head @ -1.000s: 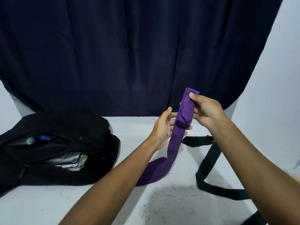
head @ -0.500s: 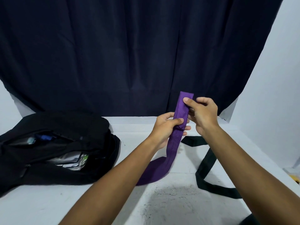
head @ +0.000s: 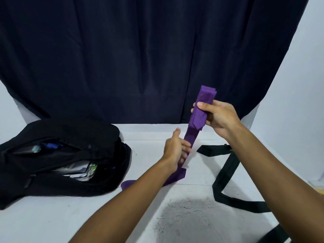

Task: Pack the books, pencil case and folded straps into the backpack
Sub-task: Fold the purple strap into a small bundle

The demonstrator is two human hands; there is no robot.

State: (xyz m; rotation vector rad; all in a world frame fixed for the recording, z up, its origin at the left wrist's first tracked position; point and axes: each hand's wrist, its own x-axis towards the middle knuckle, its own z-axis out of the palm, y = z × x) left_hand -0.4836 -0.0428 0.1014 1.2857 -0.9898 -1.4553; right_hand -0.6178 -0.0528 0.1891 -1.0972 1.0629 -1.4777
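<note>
A purple strap (head: 199, 113) stands partly folded above the white table. My right hand (head: 218, 118) pinches its folded upper part between thumb and fingers. Lower down, my left hand (head: 176, 149) is blurred and curls loosely around the hanging length of the same strap, whose tail lies on the table. A black backpack (head: 73, 137) lies open at the left, with books (head: 78, 171) showing in its main compartment and a blue item (head: 50, 146) in an upper pocket. A black strap (head: 226, 174) lies unfolded on the table at the right.
A dark curtain (head: 140, 58) hangs behind the white table (head: 52, 216). A dark smudge (head: 189, 213) marks the table's near middle. The black strap runs on toward the bottom right corner. White walls flank the curtain.
My right hand has lifted the folded part of the purple strap higher. My left hand has slid down the strap, and more of the tail now lies toward the backpack.
</note>
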